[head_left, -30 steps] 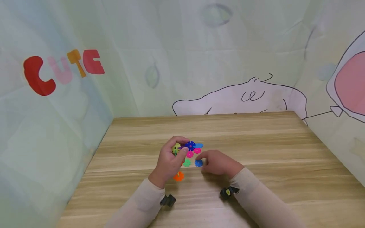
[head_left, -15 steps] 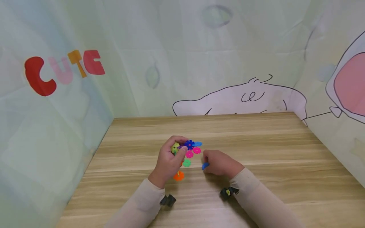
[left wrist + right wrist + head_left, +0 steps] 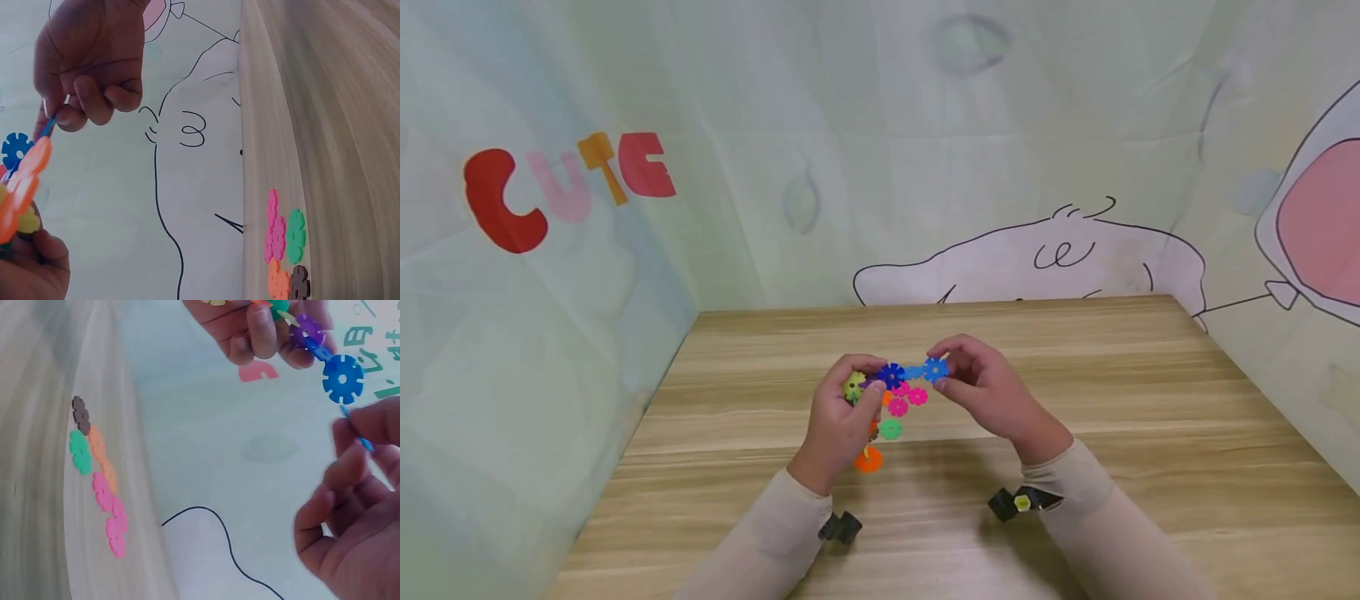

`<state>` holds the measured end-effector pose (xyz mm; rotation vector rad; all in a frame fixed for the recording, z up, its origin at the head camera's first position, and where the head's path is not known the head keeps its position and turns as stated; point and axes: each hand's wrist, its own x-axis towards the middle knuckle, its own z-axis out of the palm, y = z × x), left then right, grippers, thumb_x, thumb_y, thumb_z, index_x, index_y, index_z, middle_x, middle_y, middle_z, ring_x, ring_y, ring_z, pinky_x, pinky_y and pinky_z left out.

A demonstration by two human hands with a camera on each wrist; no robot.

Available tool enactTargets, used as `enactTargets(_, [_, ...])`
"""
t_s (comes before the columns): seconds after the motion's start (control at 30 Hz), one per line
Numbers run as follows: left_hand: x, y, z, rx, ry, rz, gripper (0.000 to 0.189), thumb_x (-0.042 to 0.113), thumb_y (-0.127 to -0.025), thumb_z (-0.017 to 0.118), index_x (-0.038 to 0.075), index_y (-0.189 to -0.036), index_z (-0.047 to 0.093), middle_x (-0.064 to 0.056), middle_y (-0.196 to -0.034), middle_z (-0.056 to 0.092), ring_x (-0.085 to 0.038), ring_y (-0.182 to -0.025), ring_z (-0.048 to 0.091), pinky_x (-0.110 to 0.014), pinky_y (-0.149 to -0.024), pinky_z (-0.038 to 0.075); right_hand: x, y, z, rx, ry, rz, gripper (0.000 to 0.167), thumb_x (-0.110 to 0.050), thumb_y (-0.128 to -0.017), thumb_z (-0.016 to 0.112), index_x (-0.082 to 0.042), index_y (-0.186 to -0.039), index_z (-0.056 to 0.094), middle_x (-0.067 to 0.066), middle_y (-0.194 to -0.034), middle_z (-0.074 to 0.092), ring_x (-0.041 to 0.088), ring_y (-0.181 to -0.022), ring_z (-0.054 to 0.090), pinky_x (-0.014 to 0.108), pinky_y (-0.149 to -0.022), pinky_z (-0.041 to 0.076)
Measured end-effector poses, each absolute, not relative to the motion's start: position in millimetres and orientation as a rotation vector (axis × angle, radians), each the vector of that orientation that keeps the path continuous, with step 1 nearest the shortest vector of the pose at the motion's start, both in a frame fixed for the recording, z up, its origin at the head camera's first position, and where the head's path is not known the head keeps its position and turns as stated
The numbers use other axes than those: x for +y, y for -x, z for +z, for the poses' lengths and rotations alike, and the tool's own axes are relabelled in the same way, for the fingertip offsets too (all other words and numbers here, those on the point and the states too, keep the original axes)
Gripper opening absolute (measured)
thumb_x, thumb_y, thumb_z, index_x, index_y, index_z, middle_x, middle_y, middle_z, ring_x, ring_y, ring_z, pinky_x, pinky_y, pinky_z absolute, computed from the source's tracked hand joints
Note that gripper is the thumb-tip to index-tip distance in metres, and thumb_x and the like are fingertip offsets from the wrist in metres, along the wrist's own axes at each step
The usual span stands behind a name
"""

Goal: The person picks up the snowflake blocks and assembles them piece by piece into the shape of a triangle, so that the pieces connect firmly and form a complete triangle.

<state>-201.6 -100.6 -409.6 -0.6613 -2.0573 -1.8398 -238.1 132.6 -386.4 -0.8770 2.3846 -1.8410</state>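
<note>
My left hand grips a chain of interlocking snowflake discs above the table. A yellow disc, a purple disc, a dark blue disc and a light blue disc show in it. An orange disc hangs at the chain's lower end, large in the left wrist view. Between thumb and fingers, my right hand pinches another blue disc. In the right wrist view this disc is edge-on, its rim right at the rim of the chain's light blue disc. My left palm hides part of the chain.
Loose discs lie flat on the wooden table beneath the hands: several pink discs, a green disc, orange discs and brown discs. A printed cloth wall stands behind and at both sides.
My right hand has picked the blue disc up from the table and raised it to the free end of the chain. The left hand has stayed nearly in place, still gripping the chain.
</note>
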Motion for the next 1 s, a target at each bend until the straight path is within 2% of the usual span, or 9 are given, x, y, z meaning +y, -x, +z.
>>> enactTargets(0.27, [-101.4,202.6,-411.0,-2.014,0.712,-1.840,0.022,-0.001,-0.104,0.053,0.001,-0.125,0.060,-0.011,-0.104,0.056,-0.012,-0.057,0.051,-0.024,-0.048,0.049,132.9,233.6,-384.4,2.320,0.969,-1.964,0.028,0.005,-0.099,0.063,-0.003,-0.125,0.064,0.010,-0.091,0.064,0.021,-0.079,0.061,0.026,-0.071,0.055])
enactTargets(0.6, [-100.7,204.1,-412.4,-2.007,0.773,-1.864,0.021,-0.003,-0.104,0.053,0.000,-0.124,0.060,-0.010,-0.099,0.055,-0.011,-0.058,0.049,-0.023,-0.049,0.047,130.4,231.8,-386.2,2.332,1.021,-1.951,0.027,0.007,-0.098,0.064,-0.001,-0.124,0.064,0.016,-0.092,0.067,0.016,-0.076,0.060,0.024,-0.067,0.054])
enactTargets(0.87, [-98.3,201.7,-411.1,-2.085,0.711,-1.802,0.022,0.001,-0.102,0.056,-0.001,-0.124,0.060,-0.013,-0.109,0.059,-0.013,-0.067,0.054,-0.023,-0.062,0.053,129.3,232.8,-390.8,2.353,1.013,-1.966,0.028,0.008,-0.097,0.066,0.002,-0.125,0.064,0.020,-0.093,0.069,0.013,-0.073,0.059,0.023,-0.063,0.053])
enactTargets(1.0, [-99.2,201.7,-410.9,-2.099,0.680,-1.833,0.022,0.003,-0.105,0.055,0.001,-0.126,0.059,-0.011,-0.103,0.057,-0.013,-0.060,0.051,-0.023,-0.053,0.050,129.0,232.8,-390.4,2.350,1.035,-1.957,0.030,0.008,-0.097,0.066,0.002,-0.126,0.064,0.021,-0.092,0.067,0.014,-0.072,0.058,0.023,-0.063,0.052])
